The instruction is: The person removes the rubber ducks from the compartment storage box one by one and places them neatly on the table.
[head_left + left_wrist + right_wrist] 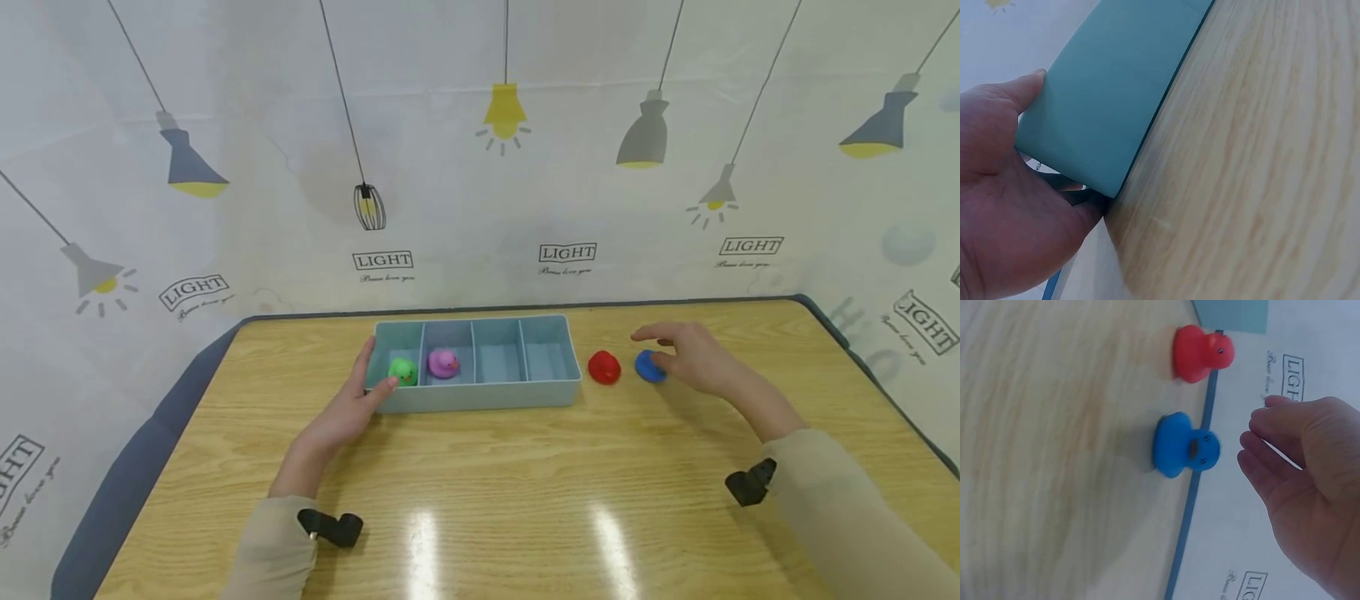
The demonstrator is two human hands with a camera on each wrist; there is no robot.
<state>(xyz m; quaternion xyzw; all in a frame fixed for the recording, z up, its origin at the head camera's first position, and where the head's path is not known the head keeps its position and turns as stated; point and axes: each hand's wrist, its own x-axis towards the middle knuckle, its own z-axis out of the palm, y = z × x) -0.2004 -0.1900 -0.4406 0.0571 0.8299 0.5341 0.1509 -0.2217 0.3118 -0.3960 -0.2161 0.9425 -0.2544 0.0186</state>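
Note:
A light blue box point(480, 397) with a row of compartments lies on the wooden table, its left end gripped by my left hand point(347, 411). The thumb lies at the front rim and the fingers go round the end wall, partly hidden behind the box point(1116, 94) in the left wrist view. A green rubber duck point(402, 372) sits in the leftmost compartment, a purple duck point(443, 363) in the one beside it. My right hand point(693, 358) hovers with loosely bent fingers over a blue rubber duck point(647, 367); the right wrist view shows a gap between the fingers and this duck point(1179, 447).
Between the box and the blue duck stands a red rubber duck point(603, 367), close to the box's right end. Behind the table point(510, 483) hangs a pale cloth point(450, 167) printed with lamps, which also closes off both sides. Each sleeve carries a black wrist camera point(750, 483).

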